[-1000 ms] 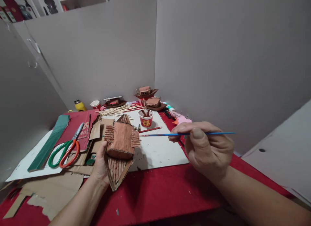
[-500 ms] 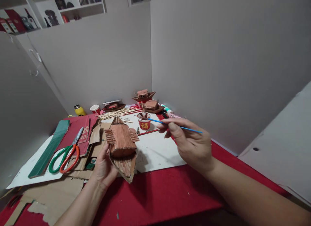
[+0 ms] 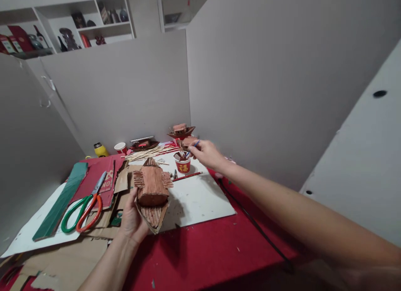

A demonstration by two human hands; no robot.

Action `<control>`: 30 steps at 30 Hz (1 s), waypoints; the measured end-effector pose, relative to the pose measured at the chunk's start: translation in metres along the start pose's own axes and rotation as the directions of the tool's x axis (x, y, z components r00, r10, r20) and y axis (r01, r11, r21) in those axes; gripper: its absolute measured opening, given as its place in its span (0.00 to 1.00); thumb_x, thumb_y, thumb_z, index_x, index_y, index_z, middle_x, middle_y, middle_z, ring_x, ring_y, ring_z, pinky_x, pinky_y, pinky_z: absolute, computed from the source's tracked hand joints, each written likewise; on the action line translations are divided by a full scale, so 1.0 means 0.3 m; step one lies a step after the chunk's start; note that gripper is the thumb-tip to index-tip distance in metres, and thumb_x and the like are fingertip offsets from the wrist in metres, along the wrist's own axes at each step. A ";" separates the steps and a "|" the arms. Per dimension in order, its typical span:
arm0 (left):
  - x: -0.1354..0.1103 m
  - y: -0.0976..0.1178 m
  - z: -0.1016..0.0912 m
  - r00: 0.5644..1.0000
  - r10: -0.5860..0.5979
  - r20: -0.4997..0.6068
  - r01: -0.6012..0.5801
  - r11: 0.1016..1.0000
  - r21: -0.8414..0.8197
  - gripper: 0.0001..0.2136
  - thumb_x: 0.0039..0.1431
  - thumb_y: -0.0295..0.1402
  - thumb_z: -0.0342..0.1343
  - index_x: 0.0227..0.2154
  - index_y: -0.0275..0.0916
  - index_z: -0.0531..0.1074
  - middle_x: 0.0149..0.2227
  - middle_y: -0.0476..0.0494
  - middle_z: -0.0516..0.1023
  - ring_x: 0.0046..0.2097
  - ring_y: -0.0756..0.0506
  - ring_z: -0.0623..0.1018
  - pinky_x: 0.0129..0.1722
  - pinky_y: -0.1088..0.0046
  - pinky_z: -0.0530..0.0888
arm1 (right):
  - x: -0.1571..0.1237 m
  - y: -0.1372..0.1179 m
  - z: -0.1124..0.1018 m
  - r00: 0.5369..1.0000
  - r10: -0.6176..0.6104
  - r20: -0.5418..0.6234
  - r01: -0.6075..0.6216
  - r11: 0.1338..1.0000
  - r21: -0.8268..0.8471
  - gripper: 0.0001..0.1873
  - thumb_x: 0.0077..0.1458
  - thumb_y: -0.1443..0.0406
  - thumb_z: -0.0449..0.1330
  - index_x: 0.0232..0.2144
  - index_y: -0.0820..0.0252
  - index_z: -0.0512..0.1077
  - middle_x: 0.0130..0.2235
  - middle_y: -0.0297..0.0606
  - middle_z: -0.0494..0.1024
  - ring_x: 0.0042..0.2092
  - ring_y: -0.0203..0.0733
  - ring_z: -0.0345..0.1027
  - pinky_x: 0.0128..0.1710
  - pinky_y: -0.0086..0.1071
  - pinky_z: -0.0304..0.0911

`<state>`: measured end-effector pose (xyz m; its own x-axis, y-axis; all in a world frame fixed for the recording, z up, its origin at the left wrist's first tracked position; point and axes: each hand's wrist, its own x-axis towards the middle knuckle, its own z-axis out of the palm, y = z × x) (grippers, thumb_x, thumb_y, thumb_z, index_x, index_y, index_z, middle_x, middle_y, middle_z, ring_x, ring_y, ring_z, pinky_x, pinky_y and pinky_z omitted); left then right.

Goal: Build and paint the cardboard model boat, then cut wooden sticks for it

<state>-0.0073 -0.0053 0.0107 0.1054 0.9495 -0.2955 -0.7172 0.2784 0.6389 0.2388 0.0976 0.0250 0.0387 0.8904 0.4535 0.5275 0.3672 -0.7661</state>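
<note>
My left hand (image 3: 134, 222) holds a cardboard model boat (image 3: 153, 182) from below, its bow pointing toward me. The boat has a reddish-brown painted cabin and ribbed panels, with bare cardboard at some edges. My right hand (image 3: 207, 152) is stretched forward and pinches a blue-handled paintbrush (image 3: 196, 144). The brush reaches down into a red paper cup (image 3: 183, 167) with a gold character and brown paint smeared inside its rim. Its bristles are hidden in the cup. Partly behind my right fingers is another brown model boat (image 3: 188, 141).
Scissors (image 3: 84, 213) with green and orange handles lie on cardboard sheets (image 3: 67, 251) at the left. Thin wooden sticks (image 3: 147, 151), a pencil (image 3: 189, 176) and two more model boats (image 3: 181, 130) are farther back. A yellow bottle (image 3: 100, 150) and a white-rimmed cup (image 3: 120, 148) stand near the wall.
My right hand has moved forward and left, taking the brush from in front of me to the paint cup. My left hand still holds the boat in nearly the same pose. The view has tilted up slightly.
</note>
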 end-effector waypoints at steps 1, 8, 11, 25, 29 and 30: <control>0.001 0.002 -0.002 1.000 0.005 0.007 -0.005 1.000 -0.010 0.16 0.62 0.35 0.48 0.47 0.32 0.74 0.28 0.37 0.83 0.29 0.41 0.82 0.39 0.55 0.79 | 0.024 0.008 0.012 0.999 0.014 0.033 -0.014 1.000 -0.019 0.15 0.62 0.61 0.57 0.48 0.62 0.69 0.48 0.42 0.73 0.44 0.42 0.71 0.43 0.41 0.70; 0.007 0.020 0.002 0.997 0.072 -0.014 -0.072 0.996 -0.043 0.17 0.64 0.32 0.46 0.50 0.31 0.72 0.28 0.36 0.83 0.30 0.40 0.82 0.39 0.55 0.79 | 0.064 0.059 0.023 0.998 0.055 0.041 -0.052 0.996 -0.068 0.17 0.62 0.61 0.57 0.51 0.61 0.67 0.51 0.43 0.71 0.47 0.45 0.69 0.45 0.44 0.69; 0.007 0.025 0.003 0.997 0.081 -0.011 -0.081 0.995 -0.056 0.17 0.65 0.31 0.44 0.51 0.31 0.71 0.28 0.36 0.83 0.31 0.40 0.82 0.39 0.56 0.79 | 0.039 0.092 0.012 0.995 0.064 0.073 -0.059 0.995 -0.075 0.17 0.62 0.61 0.57 0.51 0.61 0.67 0.51 0.43 0.71 0.47 0.44 0.70 0.45 0.44 0.69; 0.020 0.051 -0.008 0.993 0.111 -0.029 -0.113 0.991 -0.076 0.17 0.65 0.32 0.44 0.51 0.33 0.71 0.25 0.38 0.82 0.25 0.41 0.81 0.28 0.61 0.80 | 0.037 0.183 0.104 0.978 0.020 0.208 -0.052 0.988 0.148 0.19 0.60 0.62 0.59 0.52 0.61 0.67 0.53 0.44 0.69 0.50 0.47 0.68 0.48 0.47 0.67; 0.022 0.045 -0.007 0.994 0.103 -0.031 -0.106 0.988 -0.110 0.16 0.64 0.31 0.46 0.51 0.34 0.72 0.26 0.39 0.83 0.28 0.42 0.82 0.35 0.61 0.80 | 0.043 0.189 0.140 0.967 -0.015 0.255 -0.043 0.975 0.219 0.18 0.61 0.61 0.58 0.52 0.62 0.67 0.52 0.43 0.70 0.48 0.46 0.69 0.46 0.45 0.69; 0.020 0.043 -0.005 0.995 0.097 -0.036 -0.100 0.988 -0.115 0.16 0.64 0.30 0.46 0.51 0.34 0.72 0.27 0.39 0.83 0.28 0.42 0.82 0.35 0.61 0.80 | 0.046 0.185 0.146 0.967 -0.021 0.254 -0.038 0.974 0.222 0.18 0.61 0.61 0.58 0.52 0.62 0.67 0.52 0.43 0.71 0.48 0.45 0.69 0.46 0.45 0.68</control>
<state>-0.0170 0.0039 0.0162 0.0109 0.9663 -0.2573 -0.7987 0.1632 0.5792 0.2314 0.1420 -0.0311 -0.1893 0.9217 0.3386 0.3236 0.3842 -0.8647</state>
